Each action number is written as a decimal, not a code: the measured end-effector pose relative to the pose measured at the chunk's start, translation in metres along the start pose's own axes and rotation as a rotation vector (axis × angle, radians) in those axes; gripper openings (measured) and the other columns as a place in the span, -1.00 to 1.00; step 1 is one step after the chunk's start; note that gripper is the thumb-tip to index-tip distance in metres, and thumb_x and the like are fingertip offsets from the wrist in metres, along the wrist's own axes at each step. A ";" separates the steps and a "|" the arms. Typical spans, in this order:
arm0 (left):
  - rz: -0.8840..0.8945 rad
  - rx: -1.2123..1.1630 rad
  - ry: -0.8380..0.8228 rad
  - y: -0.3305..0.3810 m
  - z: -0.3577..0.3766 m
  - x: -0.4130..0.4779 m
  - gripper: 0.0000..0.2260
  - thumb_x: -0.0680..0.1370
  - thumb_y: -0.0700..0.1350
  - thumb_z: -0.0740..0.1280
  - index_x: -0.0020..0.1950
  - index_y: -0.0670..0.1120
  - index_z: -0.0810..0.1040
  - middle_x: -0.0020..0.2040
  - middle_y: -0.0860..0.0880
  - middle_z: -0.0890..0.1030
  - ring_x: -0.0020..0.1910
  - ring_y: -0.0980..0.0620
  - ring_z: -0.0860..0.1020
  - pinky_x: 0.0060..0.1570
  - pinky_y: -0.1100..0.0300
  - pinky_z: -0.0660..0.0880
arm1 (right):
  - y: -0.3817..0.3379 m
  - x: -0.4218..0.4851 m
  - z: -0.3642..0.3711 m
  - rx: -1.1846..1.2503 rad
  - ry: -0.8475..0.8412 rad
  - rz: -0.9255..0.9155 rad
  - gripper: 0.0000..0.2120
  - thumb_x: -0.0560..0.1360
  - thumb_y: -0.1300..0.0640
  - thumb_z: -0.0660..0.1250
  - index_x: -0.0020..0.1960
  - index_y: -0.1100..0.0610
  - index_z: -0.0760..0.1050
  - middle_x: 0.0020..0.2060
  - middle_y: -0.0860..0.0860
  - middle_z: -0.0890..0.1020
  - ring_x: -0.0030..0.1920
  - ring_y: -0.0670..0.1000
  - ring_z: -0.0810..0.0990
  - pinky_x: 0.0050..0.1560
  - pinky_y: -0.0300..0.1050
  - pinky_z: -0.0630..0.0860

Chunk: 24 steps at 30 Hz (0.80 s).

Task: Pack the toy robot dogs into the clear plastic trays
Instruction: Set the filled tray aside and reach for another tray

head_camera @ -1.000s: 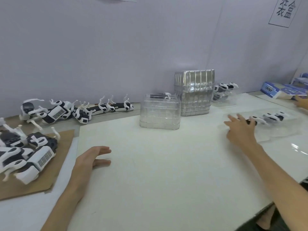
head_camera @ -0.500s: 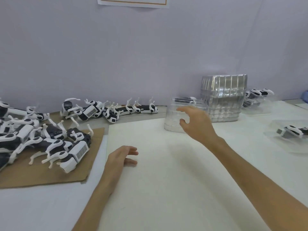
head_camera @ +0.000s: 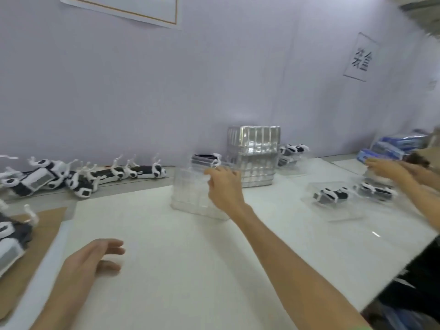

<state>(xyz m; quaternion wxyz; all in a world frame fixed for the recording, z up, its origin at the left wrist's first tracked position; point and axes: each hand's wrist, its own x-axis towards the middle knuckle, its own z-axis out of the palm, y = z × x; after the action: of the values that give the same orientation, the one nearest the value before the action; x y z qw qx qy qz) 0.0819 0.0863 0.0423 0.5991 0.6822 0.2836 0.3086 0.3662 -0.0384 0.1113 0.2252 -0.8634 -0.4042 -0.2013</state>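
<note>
A short stack of clear plastic trays (head_camera: pixel 188 194) stands mid-table. My right hand (head_camera: pixel 223 186) is at its right top corner, fingers curled over the top tray's edge; the frame is blurred. My left hand (head_camera: pixel 92 258) rests open on the white table, holding nothing. Several black-and-white toy robot dogs (head_camera: pixel 133 171) lie in a row along the wall at the left. More dogs (head_camera: pixel 9 236) lie on a brown cardboard sheet (head_camera: pixel 40 234) at the far left. On the right, a packed dog (head_camera: pixel 331 195) lies in a clear tray, with another packed dog (head_camera: pixel 376 190) beyond it.
A taller stack of trays (head_camera: pixel 254 151) stands behind the short one, against the wall. Another person's hands (head_camera: pixel 390 169) work at the far right, near blue boxes (head_camera: pixel 390 146). The table's front edge runs diagonally at lower right.
My right hand swung left from the packed tray at the right and now reaches the short tray stack. The camera view shifted. My left hand stayed resting on the table.
</note>
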 end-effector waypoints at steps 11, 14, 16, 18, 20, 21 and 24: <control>-0.091 0.089 -0.066 -0.010 0.001 0.020 -0.73 0.69 -0.28 0.05 0.11 -0.32 0.54 -0.10 -0.29 0.63 -0.42 -0.18 0.56 -0.22 0.10 0.49 | -0.043 -0.058 -0.005 0.169 0.437 -0.125 -0.50 0.35 0.40 0.31 0.19 0.01 0.61 -0.07 -0.04 0.59 0.03 0.05 0.53 0.32 -0.01 0.25; -0.060 0.050 -0.014 -0.008 -0.001 0.020 -0.76 0.69 -0.23 0.09 0.16 -0.22 0.54 -0.02 -0.28 0.65 -0.44 -0.07 0.63 -0.19 0.09 0.51 | -0.057 -0.080 0.003 0.242 0.475 -0.250 -0.55 0.41 0.38 0.29 0.19 0.01 0.61 -0.05 -0.05 0.59 0.04 0.03 0.54 0.36 0.02 0.27; -0.023 -0.003 0.054 -0.006 0.000 0.013 -0.80 0.69 -0.17 0.15 0.21 -0.10 0.54 -0.09 -0.17 0.71 -0.35 -0.06 0.68 -0.11 0.08 0.54 | -0.064 -0.091 0.008 0.285 0.485 -0.311 -0.57 0.43 0.38 0.30 0.18 0.01 0.61 -0.05 -0.05 0.58 0.05 0.03 0.55 0.39 0.03 0.26; -0.005 -0.101 0.113 -0.004 0.000 0.006 -0.83 0.68 -0.08 0.19 0.23 0.02 0.50 -0.06 -0.09 0.73 -0.22 -0.10 0.71 0.01 0.00 0.53 | -0.069 -0.095 0.010 0.295 0.502 -0.342 -0.58 0.43 0.40 0.33 0.17 0.02 0.63 -0.07 -0.04 0.59 0.03 0.03 0.55 0.40 0.04 0.26; -0.001 -0.189 0.147 -0.001 -0.002 0.005 -0.82 0.66 -0.01 0.21 0.25 0.09 0.46 0.02 -0.02 0.72 -0.10 -0.09 0.71 0.04 -0.02 0.50 | -0.069 -0.094 0.011 0.295 0.522 -0.344 -0.60 0.43 0.41 0.35 0.15 0.03 0.65 -0.08 -0.03 0.60 0.01 0.04 0.57 0.41 0.06 0.27; -0.008 -0.229 0.164 0.001 -0.003 0.004 -0.80 0.64 0.04 0.24 0.26 0.11 0.44 0.06 -0.01 0.71 -0.05 -0.07 0.70 0.03 -0.01 0.50 | -0.068 -0.093 0.012 0.297 0.522 -0.345 -0.60 0.43 0.41 0.35 0.14 0.04 0.66 -0.08 -0.03 0.61 0.01 0.05 0.58 0.41 0.06 0.27; -0.001 -0.341 0.204 0.003 -0.006 0.004 -0.62 0.48 0.17 0.31 0.28 0.16 0.43 0.16 0.01 0.67 0.05 -0.04 0.69 0.02 -0.01 0.51 | -0.063 -0.093 0.015 0.299 0.512 -0.349 -0.59 0.40 0.42 0.35 0.10 0.03 0.67 -0.08 -0.04 0.61 0.01 0.04 0.59 0.43 0.02 0.25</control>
<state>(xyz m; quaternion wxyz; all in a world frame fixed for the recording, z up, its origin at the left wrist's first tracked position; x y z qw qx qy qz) 0.0797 0.0925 0.0465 0.6742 0.5360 0.2870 0.4192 0.2643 -0.0510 0.0644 0.4057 -0.6601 -0.5012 -0.3853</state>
